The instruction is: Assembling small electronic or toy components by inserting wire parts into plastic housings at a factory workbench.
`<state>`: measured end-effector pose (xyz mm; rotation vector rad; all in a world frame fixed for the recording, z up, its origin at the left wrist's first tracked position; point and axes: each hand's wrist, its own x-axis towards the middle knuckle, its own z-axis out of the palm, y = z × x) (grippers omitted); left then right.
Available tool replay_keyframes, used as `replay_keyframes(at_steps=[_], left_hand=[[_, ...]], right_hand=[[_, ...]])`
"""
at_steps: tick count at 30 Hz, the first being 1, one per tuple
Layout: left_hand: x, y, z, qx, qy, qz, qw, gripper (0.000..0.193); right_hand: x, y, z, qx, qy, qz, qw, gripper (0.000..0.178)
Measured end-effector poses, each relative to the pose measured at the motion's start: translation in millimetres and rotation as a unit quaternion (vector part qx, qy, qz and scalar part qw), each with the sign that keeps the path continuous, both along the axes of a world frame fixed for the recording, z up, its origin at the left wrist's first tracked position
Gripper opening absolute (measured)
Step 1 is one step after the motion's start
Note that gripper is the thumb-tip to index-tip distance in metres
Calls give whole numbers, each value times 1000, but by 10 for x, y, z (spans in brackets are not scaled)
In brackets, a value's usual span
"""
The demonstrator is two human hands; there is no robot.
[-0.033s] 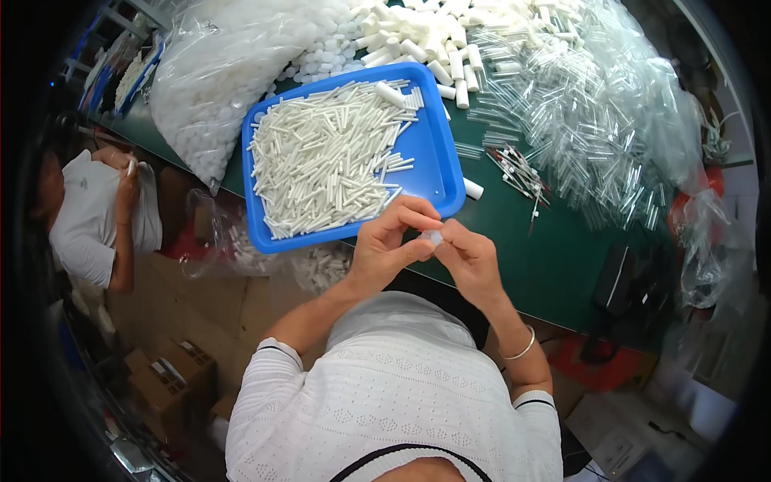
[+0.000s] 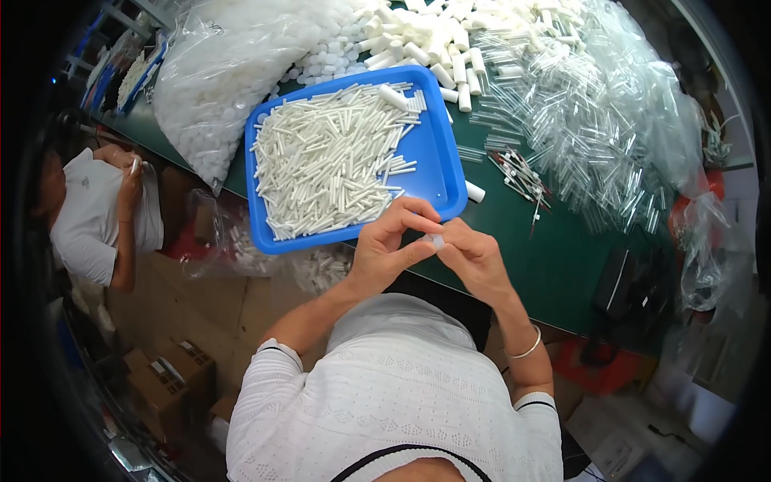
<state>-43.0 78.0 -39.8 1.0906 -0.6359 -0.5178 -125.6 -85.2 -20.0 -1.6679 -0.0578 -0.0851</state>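
Observation:
My left hand [image 2: 391,245] and my right hand [image 2: 475,259] meet just off the near right edge of a blue tray [image 2: 438,161]. Between their fingertips is a small translucent white plastic piece [image 2: 434,239]; the fingers cover most of it, and its exact kind does not show. Both hands are closed in a pinch around it. Inside the tray lies a heap of thin white sticks [image 2: 321,161], filling its left and middle. One thicker white cylinder [image 2: 393,98] rests on the sticks near the tray's far right corner.
Past the tray lie a plastic bag of white caps [image 2: 233,80], a pile of thick white cylinders [image 2: 442,36] and many clear tubes [image 2: 586,128]. A loose cylinder [image 2: 475,191] and thin red-and-white sticks [image 2: 522,178] lie on the green table [image 2: 530,273]. Another person [image 2: 108,213] sits at left.
My right hand and wrist have shifted slightly to the right and down. The fingertips of both hands stay together at the small white piece.

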Motion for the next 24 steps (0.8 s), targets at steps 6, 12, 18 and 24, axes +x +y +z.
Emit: replay_keyframes(at_steps=[6,12,18,24], left_hand=[[346,71,338,157,-133,-138,969,34],[1367,-178,362,344,-459,119,810,9],[1482,-454,203,426,-549,64,716,10],[1429,-583,101,475,-578,77,659,9]], right_hand=[[27,-164,87,151,166,62,973,20],[-82,-311,44,243,117,-9,963,26],[-230,-365,33,246,82,-78,963,27],[-216,-331,49,254,62,-90,961,25]])
